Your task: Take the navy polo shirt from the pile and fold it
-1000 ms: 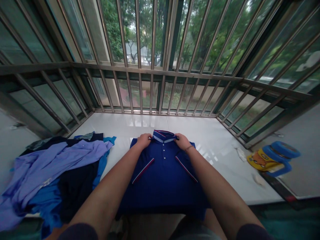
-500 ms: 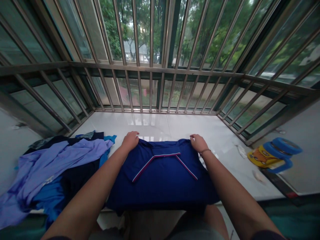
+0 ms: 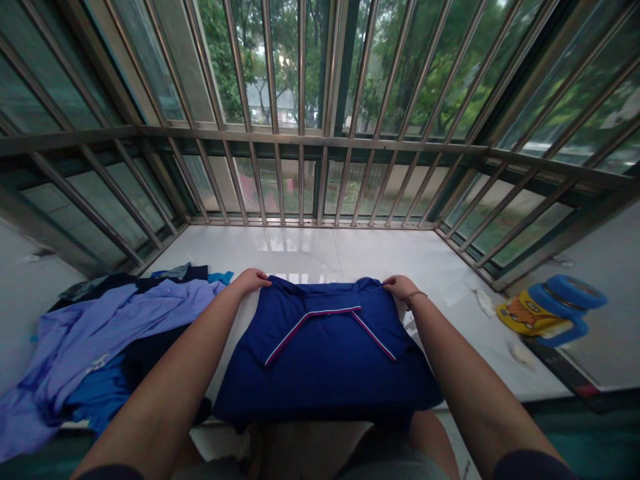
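A dark blue shirt (image 3: 330,367) with red and white trim lies spread on the white sill, its sleeves folded inward and its lower part hanging over the front edge. My left hand (image 3: 253,281) pinches the shirt's far left corner between thumb and fingers. At the far right corner, my right hand (image 3: 399,288) grips the fabric the same way; a thin band circles that wrist. Both arms reach forward on either side of the garment.
Heaped at the left are several clothes, with a lavender garment (image 3: 135,313) on top and a bright blue one (image 3: 103,393) beneath. A yellow and blue mug (image 3: 545,310) stands at the right. Metal bars (image 3: 325,141) fence the window behind the sill (image 3: 310,250).
My left hand has shifted a little left and the right hand slightly down, the grip on the shirt's far corners now nearer the fingertips. The folded sleeves look the same.
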Tool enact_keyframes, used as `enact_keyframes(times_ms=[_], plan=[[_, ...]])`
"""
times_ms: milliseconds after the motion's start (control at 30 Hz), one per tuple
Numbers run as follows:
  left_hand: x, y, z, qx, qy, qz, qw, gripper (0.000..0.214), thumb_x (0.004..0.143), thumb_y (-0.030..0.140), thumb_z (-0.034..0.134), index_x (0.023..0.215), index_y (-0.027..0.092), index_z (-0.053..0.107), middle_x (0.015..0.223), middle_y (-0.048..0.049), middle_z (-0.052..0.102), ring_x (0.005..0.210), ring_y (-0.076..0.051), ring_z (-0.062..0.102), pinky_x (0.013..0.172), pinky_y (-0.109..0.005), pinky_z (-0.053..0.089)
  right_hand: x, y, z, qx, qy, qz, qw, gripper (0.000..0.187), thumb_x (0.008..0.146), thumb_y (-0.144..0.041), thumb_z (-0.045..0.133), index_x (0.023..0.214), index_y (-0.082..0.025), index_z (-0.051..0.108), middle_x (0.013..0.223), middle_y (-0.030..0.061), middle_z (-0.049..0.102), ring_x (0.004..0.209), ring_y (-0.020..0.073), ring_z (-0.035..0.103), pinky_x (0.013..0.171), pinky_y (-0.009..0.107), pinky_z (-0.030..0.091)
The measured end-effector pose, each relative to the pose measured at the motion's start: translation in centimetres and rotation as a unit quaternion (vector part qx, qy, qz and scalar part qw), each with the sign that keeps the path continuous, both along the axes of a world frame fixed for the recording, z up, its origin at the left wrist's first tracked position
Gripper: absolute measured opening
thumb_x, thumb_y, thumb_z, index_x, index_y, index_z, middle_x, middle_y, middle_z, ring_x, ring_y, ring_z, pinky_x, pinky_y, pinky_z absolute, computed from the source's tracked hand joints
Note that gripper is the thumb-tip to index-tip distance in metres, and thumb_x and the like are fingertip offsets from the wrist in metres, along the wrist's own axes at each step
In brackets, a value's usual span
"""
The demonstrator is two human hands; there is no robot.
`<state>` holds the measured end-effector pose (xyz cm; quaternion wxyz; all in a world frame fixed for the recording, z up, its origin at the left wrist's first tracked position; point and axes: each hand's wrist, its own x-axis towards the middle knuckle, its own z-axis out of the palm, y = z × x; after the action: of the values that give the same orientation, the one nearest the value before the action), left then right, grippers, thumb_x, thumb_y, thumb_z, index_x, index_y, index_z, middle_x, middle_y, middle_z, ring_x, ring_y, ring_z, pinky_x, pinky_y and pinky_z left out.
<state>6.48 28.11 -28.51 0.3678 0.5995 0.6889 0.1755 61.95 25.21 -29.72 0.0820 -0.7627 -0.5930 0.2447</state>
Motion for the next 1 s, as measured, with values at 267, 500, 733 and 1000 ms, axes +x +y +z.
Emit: enact_keyframes(times_ms=[267, 500, 733, 1000], plan=[[1.0, 1.8, 0.4, 0.036, -0.025, 0.089, 0.995, 0.027, 0.064, 0.029, 0.091, 0.072, 0.022, 0.067, 0.058, 0.003, 0.062, 0.063, -0.019, 0.062, 0.058, -0.027, 0.042, -1.4, 1.6, 0.5, 0.055, 0.034, -0.091, 0.994, 0.024, 0.104, -0.039, 0.075, 0.105, -0.015, 0.075, 0.103, 0.0047, 0.077, 0.094, 0.0183, 0.074, 0.092, 0.039, 0.062], [3.0, 5.7, 3.9, 0.054, -0.094, 0.139, 0.984, 0.022, 0.079, 0.027, 0.08, 0.089, 0.021, 0.061, 0.06, -0.0009, 0.069, 0.058, -0.021, 0.07, 0.056, -0.025, 0.044, -2.4, 5.3, 3.6, 0.142, 0.161, -0.184, 0.959, 0.015, 0.098, -0.03, 0.077, 0.103, -0.017, 0.07, 0.082, 0.0016, 0.074, 0.068, 0.0154, 0.074, 0.067, 0.03, 0.064], [3.6, 4.6, 8.7, 0.143, -0.264, 0.107, 0.948, 0.032, 0.088, 0.035, 0.076, 0.106, 0.025, 0.052, 0.099, -0.0054, 0.082, 0.095, -0.021, 0.083, 0.068, -0.022, 0.054, -3.4, 4.6, 7.5, 0.274, 0.334, -0.164, 0.887, 0.028, 0.092, -0.036, 0.08, 0.104, -0.024, 0.058, 0.104, 0.0009, 0.066, 0.082, 0.0142, 0.078, 0.075, 0.031, 0.071], [-3.6, -13.5, 2.8, 0.099, -0.288, -0.007, 0.952, 0.042, 0.078, 0.051, 0.087, 0.101, 0.024, 0.065, 0.094, -0.0024, 0.078, 0.088, -0.023, 0.077, 0.077, -0.032, 0.059, 0.5, -14.9, 2.1, 0.254, 0.367, -0.035, 0.894, 0.057, 0.084, -0.076, 0.08, 0.102, -0.024, 0.066, 0.119, 0.0067, 0.074, 0.101, 0.023, 0.078, 0.094, 0.043, 0.07]])
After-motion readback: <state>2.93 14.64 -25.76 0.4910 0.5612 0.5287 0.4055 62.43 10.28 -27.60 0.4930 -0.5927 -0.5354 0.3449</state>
